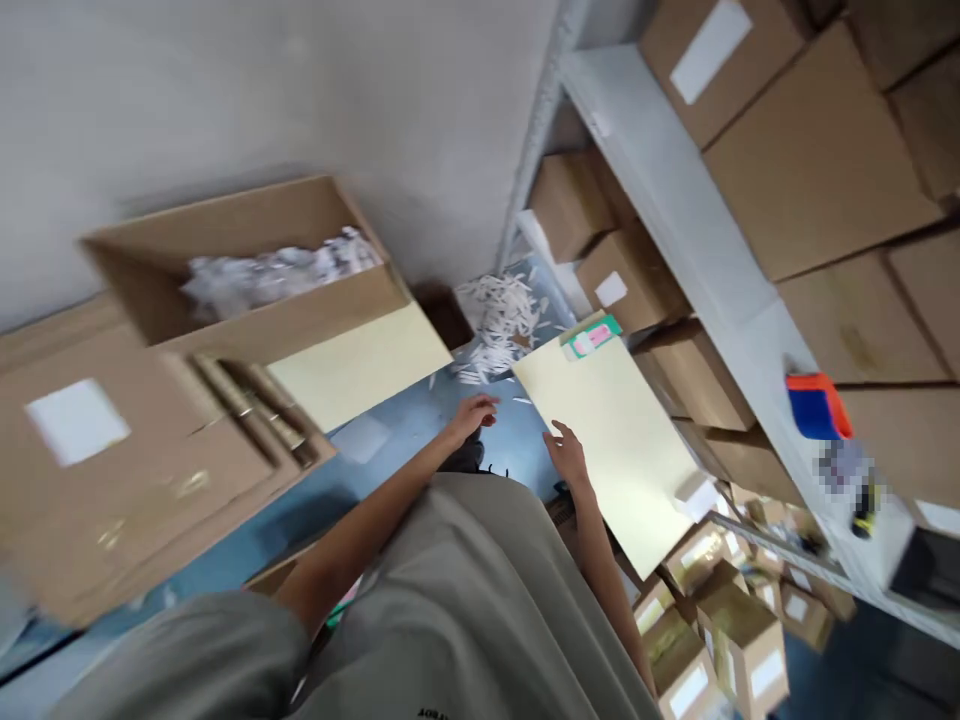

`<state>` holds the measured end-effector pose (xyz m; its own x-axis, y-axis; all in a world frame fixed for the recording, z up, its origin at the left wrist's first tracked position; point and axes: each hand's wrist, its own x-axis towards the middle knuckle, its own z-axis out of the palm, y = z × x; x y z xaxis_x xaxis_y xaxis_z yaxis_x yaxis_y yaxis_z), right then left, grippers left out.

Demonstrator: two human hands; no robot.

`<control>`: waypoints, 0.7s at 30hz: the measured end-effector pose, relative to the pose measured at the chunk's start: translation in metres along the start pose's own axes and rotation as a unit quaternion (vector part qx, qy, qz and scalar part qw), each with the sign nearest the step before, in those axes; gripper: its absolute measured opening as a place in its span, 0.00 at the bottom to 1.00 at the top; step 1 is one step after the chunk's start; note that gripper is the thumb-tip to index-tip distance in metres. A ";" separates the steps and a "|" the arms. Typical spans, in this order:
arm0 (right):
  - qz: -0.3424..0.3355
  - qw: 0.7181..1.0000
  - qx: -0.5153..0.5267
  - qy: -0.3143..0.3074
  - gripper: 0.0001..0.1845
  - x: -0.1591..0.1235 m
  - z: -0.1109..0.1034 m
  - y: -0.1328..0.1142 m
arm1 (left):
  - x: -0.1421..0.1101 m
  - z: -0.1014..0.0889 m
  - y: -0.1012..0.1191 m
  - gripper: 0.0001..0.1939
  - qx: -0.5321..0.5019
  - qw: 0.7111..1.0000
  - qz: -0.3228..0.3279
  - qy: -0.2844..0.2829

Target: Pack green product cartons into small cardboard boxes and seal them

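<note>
My left hand (474, 416) hangs over the blue floor, fingers loosely bent and apart, with nothing visible in it. On the other side, my right hand (568, 455) is beside the left edge of a pale cream board (626, 440); its fingers are spread and it holds nothing. Whether it touches the board I cannot tell. A green and pink packet (592, 338) lies at the board's far end. Another cream sheet (367, 365) lies to the left of my hands, next to an open cardboard box (300, 310) with clear plastic-wrapped items (277, 275) inside.
White paper-like strips (499, 320) are heaped on the blue floor (420, 415) ahead. A metal shelf (675, 180) with cardboard boxes rises on the right, holding a blue and orange object (817, 407). Flattened cardboard (150, 480) lies left; several boxes (742, 630) stand lower right.
</note>
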<state>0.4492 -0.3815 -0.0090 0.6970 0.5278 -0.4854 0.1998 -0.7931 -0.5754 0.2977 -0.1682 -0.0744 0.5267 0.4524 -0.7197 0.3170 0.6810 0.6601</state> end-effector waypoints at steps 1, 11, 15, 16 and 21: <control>-0.021 1.000 -0.001 -0.016 0.24 -0.001 0.012 -0.007 | -0.018 -0.022 -0.005 0.14 -0.020 0.999 0.010 0.031; -0.189 0.961 -0.023 -0.200 0.24 -0.052 0.161 -0.126 | -0.185 -0.244 -0.051 0.21 -0.166 0.924 0.106 0.329; -0.225 0.942 -0.013 -0.248 0.22 -0.076 0.204 -0.169 | -0.199 -0.325 -0.068 0.17 -0.134 0.867 0.080 0.473; -0.232 0.936 -0.006 -0.264 0.21 -0.080 0.219 -0.182 | -0.201 -0.345 -0.072 0.16 -0.105 0.856 0.072 0.502; -0.252 0.902 0.013 -0.351 0.16 -0.089 0.318 -0.257 | -0.225 -0.436 -0.098 0.20 0.088 0.804 0.038 0.587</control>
<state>0.1166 -0.1278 -0.0276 -0.0866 0.8895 -0.4487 0.3464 -0.3954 -0.8507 -0.1955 -0.0860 -0.0708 -0.5247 0.7909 -0.3148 0.4800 0.5803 0.6580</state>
